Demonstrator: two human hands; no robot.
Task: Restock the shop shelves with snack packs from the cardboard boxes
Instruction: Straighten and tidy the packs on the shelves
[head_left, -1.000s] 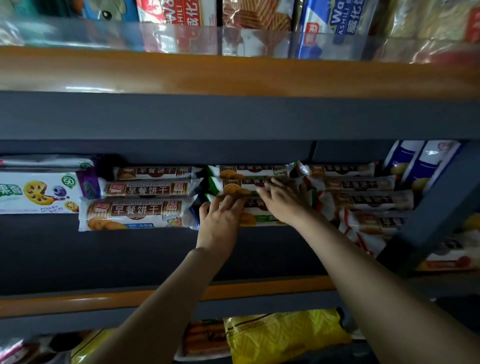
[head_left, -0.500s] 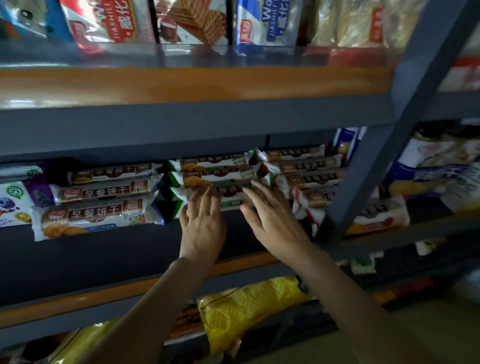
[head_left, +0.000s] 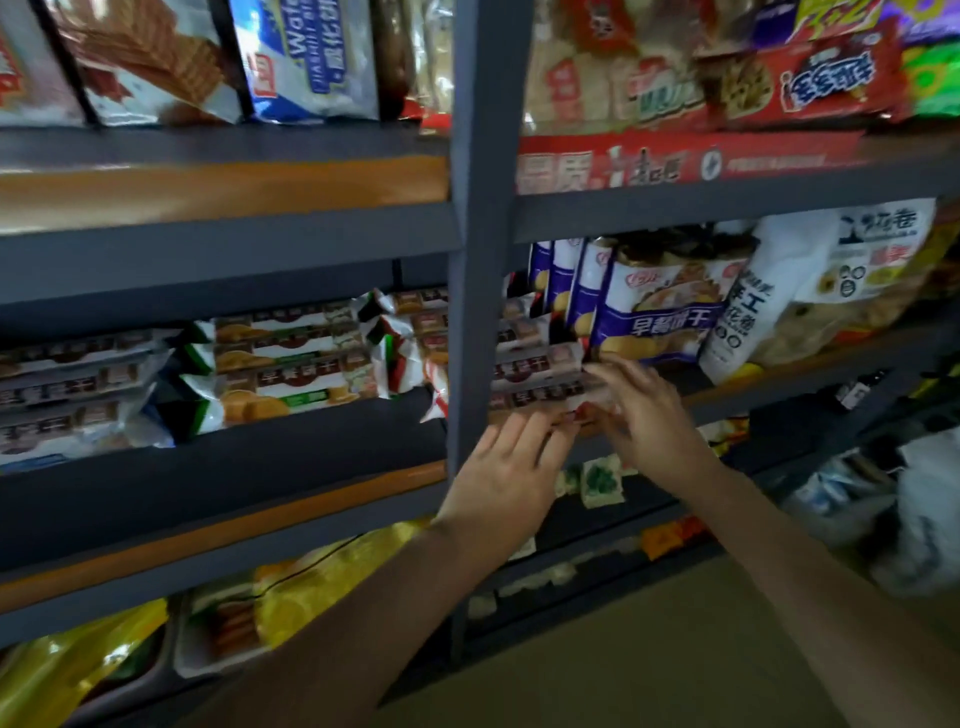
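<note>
Foil biscuit packs (head_left: 540, 371), stacked right of grey upright (head_left: 483, 322); left hand (head_left: 511, 470) flat, fingers straight; right hand (head_left: 644, 410) seemingly loose; advise squaring ends gently.

Both hands reach to the stack of biscuit rolls (head_left: 540, 382) right of the grey shelf post (head_left: 475, 291), left hand (head_left: 511, 475) flat with straight fingers touching the lowest roll's front, right hand (head_left: 641, 410) just beside it at the rolls' end (grip blurred), purple biscuit bags (head_left: 660, 317) standing directly above.
</note>
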